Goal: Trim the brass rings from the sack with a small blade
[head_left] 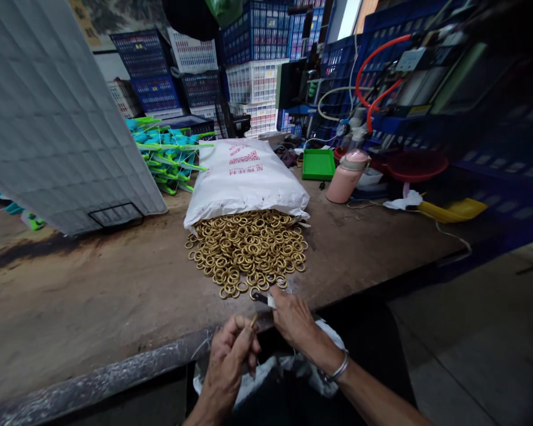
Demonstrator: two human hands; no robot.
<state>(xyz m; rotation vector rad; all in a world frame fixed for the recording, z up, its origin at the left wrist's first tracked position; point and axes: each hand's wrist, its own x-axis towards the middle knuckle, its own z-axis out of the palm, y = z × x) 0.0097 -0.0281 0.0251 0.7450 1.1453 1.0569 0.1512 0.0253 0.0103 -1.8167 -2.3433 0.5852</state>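
Observation:
My left hand (231, 350) is closed at the table's front edge, a brass-coloured ring (253, 320) pinched edge-on between thumb and finger. Just beyond it to the right, my right hand (292, 315) is wrapped round a small tool with a flat dark blade (260, 297) and a whitish part by the fingers. The blade points left, close to the nearest loose rings; whether it touches one I cannot tell. A heap of brass-coloured rings (249, 248) spills from the mouth of a white printed sack (249, 177) lying on the table (128, 302).
An open white bag (333, 387) hangs below the table edge under my hands. To the left stand a tall grey ribbed panel (75, 118) and green-and-blue plastic pieces (164, 154). A pink bottle (345, 178), green tray (318, 164) and yellow scoop (455, 211) are at right.

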